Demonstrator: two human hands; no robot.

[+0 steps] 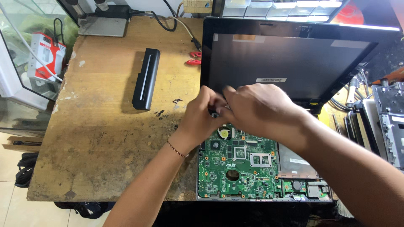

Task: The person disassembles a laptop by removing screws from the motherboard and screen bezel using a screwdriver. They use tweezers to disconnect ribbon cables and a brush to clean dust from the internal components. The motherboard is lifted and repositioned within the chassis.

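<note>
An opened laptop lies on a worn wooden table (105, 126), its green circuit board (237, 168) bared and its dark screen (286, 63) standing up behind. My left hand (202, 115) and my right hand (256, 107) meet over the board's far left corner near the hinge. Their fingers pinch at a small dark part there, which the hands mostly hide. A thin cord bracelet circles my left wrist.
A long black laptop battery (146, 78) lies on the table to the left. Red-handled pliers (194, 59) rest by the screen's left edge. Black cables run along the back. Dismantled laptop parts (389, 122) pile at the right; a red-and-white box (45, 54) sits behind glass at left.
</note>
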